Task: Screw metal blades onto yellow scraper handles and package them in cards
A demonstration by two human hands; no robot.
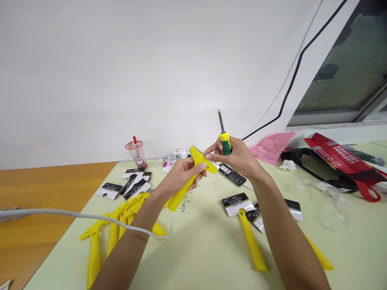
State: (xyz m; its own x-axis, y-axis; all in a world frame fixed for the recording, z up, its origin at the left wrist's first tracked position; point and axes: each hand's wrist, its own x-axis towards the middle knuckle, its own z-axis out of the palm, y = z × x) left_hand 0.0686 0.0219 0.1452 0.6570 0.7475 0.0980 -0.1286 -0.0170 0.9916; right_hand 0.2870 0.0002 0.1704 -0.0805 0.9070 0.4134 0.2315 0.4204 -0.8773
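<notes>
Near the middle of the view, my left hand (178, 177) is closed around a yellow scraper (179, 198), its wide head tilted up toward the right. My right hand (238, 156) holds a screwdriver (225, 143) with a green and yellow handle, its metal tip pointing upward. Fingertips of the right hand also touch the right part of the scraper head, where a thin metal blade edge shows. Small metal nuts or screws (184, 204) lie scattered on the table below. Several yellow scrapers (95, 253) lie in a pile at the left, partly behind my left forearm.
Black-and-white cards (110, 191) lie at left; another card (237, 204) and a yellow scraper (253, 245) lie at right. A phone (232, 175), lidded cup (137, 154), pink bag (272, 147) and red bag (341, 159) stand farther back. A white cable (90, 216) crosses the left foreground.
</notes>
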